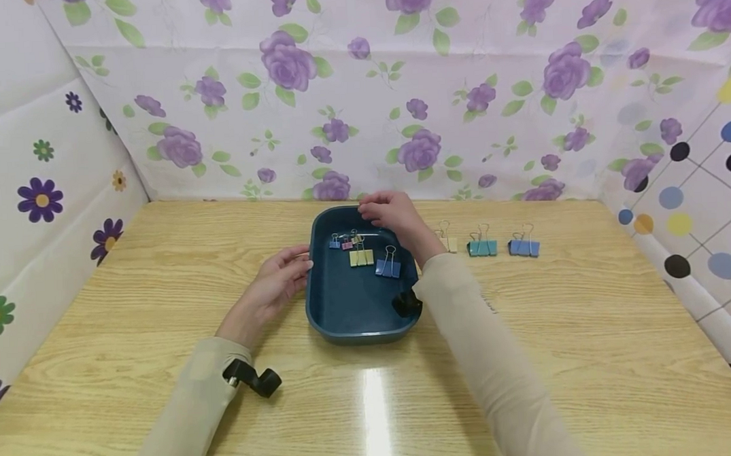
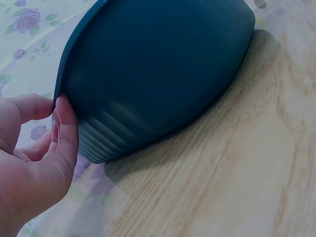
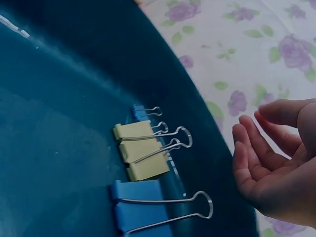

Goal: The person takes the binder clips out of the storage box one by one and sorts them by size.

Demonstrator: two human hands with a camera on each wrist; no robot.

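The dark blue tub [image 1: 364,335] looks part filled: at least five clips [image 1: 361,258] lie inside, and three other clips [image 1: 483,249] sit outside on the table [image 1: 590,327]. The left hand [image 1: 276,279] pinches the tub's edge; the right hand [image 1: 398,218], fingers loosely bent, looks empty near the far corner.

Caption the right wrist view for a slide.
Blue and yellow clips in a tray, the right hand close by.

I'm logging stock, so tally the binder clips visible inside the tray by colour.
Blue: 2, small blue clip and large blue clip
Yellow: 2, small yellow clip and large yellow clip
Pink: 1, small pink clip
Total visible in the tray: 5
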